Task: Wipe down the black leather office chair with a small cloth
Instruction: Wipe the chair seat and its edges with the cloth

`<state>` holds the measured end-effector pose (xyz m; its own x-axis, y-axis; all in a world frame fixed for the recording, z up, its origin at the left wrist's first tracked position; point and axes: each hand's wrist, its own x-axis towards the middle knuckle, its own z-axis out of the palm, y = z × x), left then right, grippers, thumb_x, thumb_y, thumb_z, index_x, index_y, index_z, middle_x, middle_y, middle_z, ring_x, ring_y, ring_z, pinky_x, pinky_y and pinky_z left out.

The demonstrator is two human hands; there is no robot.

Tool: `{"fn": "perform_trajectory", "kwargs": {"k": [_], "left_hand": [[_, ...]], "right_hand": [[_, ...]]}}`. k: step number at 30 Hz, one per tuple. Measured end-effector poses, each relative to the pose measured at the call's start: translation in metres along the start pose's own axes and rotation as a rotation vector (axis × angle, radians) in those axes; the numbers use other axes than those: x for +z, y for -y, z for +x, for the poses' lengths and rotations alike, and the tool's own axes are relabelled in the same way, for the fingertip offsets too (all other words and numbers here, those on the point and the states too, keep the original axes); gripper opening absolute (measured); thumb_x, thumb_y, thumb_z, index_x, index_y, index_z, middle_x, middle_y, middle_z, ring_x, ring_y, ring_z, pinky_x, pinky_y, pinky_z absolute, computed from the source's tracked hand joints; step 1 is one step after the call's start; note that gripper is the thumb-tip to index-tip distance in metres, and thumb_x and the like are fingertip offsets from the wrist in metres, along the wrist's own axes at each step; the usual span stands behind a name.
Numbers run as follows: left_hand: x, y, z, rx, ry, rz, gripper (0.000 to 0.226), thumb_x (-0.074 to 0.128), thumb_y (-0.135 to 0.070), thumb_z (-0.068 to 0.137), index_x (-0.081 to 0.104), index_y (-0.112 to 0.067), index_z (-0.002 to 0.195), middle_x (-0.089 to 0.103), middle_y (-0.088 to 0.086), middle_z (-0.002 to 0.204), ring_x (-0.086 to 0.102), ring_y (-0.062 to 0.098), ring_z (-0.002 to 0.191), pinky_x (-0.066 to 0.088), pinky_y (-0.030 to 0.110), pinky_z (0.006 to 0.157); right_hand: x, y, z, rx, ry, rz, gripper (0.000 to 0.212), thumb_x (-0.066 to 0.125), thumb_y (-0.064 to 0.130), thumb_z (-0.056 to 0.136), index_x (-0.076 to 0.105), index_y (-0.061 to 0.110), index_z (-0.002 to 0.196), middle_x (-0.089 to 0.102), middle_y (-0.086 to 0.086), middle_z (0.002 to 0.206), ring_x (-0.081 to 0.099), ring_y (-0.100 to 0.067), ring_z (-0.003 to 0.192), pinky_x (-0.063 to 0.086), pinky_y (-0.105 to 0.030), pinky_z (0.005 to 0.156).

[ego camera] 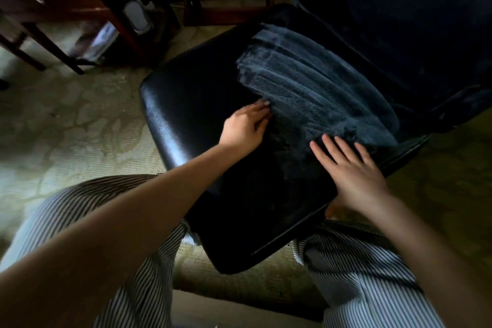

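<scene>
On the chair (186, 93), left hand (243, 128) fingers curled, hold unclear; right hand (354, 170) fingers spread flat.

Both bare forearms are reaching forward and down, the left one crossing in from the lower left. The left hand (246, 125) is curling its fingers on the edge of the cloth (306, 82); the right hand (351, 170) is lying palm down, fingers straight and slightly spread.
</scene>
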<state>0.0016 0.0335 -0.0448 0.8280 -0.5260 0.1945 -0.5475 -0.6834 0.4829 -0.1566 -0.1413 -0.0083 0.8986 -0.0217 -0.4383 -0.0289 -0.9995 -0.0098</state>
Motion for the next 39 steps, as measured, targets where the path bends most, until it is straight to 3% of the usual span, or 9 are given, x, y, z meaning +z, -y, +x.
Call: {"fn": "perform_trajectory", "kwargs": {"k": [5, 9, 12, 15, 19, 23, 25, 29, 39], "left_hand": [[0.006, -0.042, -0.051, 0.190, 0.118, -0.068, 0.031, 0.056, -0.016, 0.082, 0.069, -0.007, 0.109, 0.065, 0.008, 0.118, 0.059, 0.021, 0.112, 0.024, 0.010, 0.101], [0.014, -0.058, -0.088, 0.346, 0.219, -0.125, 0.033, 0.051, -0.023, 0.085, 0.069, -0.009, 0.108, 0.066, 0.008, 0.116, 0.059, 0.021, 0.111, 0.033, 0.020, 0.103], [0.015, -0.057, -0.092, 0.440, 0.199, -0.137, 0.030, 0.051, -0.024, 0.087, 0.071, -0.010, 0.104, 0.069, 0.007, 0.107, 0.062, 0.022, 0.101, 0.043, 0.030, 0.095], [0.008, -0.055, -0.077, 0.478, 0.123, -0.160, 0.028, 0.051, -0.021, 0.088, 0.070, -0.005, 0.102, 0.069, 0.011, 0.101, 0.060, 0.021, 0.094, 0.043, 0.027, 0.089], [-0.010, -0.025, -0.034, 0.174, -0.049, -0.129, 0.033, 0.052, -0.021, 0.087, 0.064, -0.006, 0.114, 0.068, 0.011, 0.110, 0.060, 0.022, 0.101, 0.036, 0.018, 0.092], [-0.035, 0.026, 0.036, -0.148, -0.172, -0.046, 0.035, 0.054, -0.012, 0.088, 0.058, -0.004, 0.122, 0.061, 0.014, 0.123, 0.056, 0.027, 0.113, 0.035, 0.022, 0.097], [-0.044, 0.049, 0.067, -0.229, -0.201, 0.014, 0.032, 0.054, -0.012, 0.088, 0.059, 0.000, 0.118, 0.060, 0.017, 0.121, 0.054, 0.031, 0.114, 0.034, 0.026, 0.097], [-0.043, 0.061, 0.097, -0.505, -0.159, 0.092, 0.030, 0.047, -0.022, 0.094, 0.064, -0.005, 0.111, 0.064, 0.017, 0.113, 0.057, 0.033, 0.106, 0.041, 0.033, 0.085], [-0.024, 0.040, 0.086, -0.404, -0.131, 0.164, 0.029, 0.048, -0.026, 0.093, 0.064, -0.014, 0.114, 0.065, 0.009, 0.114, 0.058, 0.029, 0.104, 0.041, 0.030, 0.078]], "right_hand": [[-0.002, -0.001, -0.001, 0.001, 0.001, -0.026, 0.130, 0.075, 0.060, 0.063, -0.018, 0.026, 0.147, -0.018, 0.001, 0.156, -0.012, -0.018, 0.145, -0.003, -0.040, 0.116], [-0.006, -0.004, -0.003, -0.001, 0.041, -0.008, 0.124, 0.076, 0.045, 0.070, -0.020, 0.026, 0.147, -0.022, 0.001, 0.155, -0.015, -0.017, 0.144, -0.004, -0.041, 0.118], [-0.006, -0.007, -0.004, -0.006, 0.037, 0.000, 0.124, 0.075, 0.046, 0.071, -0.020, 0.026, 0.147, -0.023, 0.002, 0.155, -0.015, -0.016, 0.144, -0.005, -0.041, 0.118], [-0.002, -0.010, -0.004, -0.018, 0.027, 0.030, 0.123, 0.073, 0.049, 0.071, -0.020, 0.026, 0.146, -0.023, 0.003, 0.155, -0.016, -0.015, 0.143, -0.008, -0.039, 0.116], [-0.001, -0.013, 0.000, -0.031, 0.075, 0.046, 0.132, 0.070, 0.066, 0.062, -0.023, 0.024, 0.145, -0.028, 0.004, 0.152, -0.023, -0.015, 0.141, -0.014, -0.041, 0.113], [-0.003, -0.022, 0.002, -0.031, 0.145, 0.110, 0.136, 0.069, 0.069, 0.061, -0.035, 0.027, 0.137, -0.043, 0.007, 0.139, -0.035, -0.009, 0.131, -0.021, -0.039, 0.109], [-0.004, -0.025, 0.002, -0.020, 0.146, 0.094, 0.136, 0.066, 0.073, 0.059, -0.041, 0.026, 0.129, -0.046, 0.004, 0.135, -0.037, -0.009, 0.128, -0.021, -0.040, 0.109], [-0.007, -0.029, 0.001, 0.010, 0.152, 0.028, 0.136, 0.060, 0.078, 0.059, -0.048, 0.023, 0.121, -0.048, 0.000, 0.134, -0.039, -0.013, 0.126, -0.020, -0.043, 0.109], [-0.008, -0.025, 0.002, 0.042, 0.110, 0.031, 0.138, 0.067, 0.071, 0.058, -0.030, 0.020, 0.142, -0.036, -0.001, 0.148, -0.034, -0.014, 0.133, -0.013, -0.043, 0.114]]}}
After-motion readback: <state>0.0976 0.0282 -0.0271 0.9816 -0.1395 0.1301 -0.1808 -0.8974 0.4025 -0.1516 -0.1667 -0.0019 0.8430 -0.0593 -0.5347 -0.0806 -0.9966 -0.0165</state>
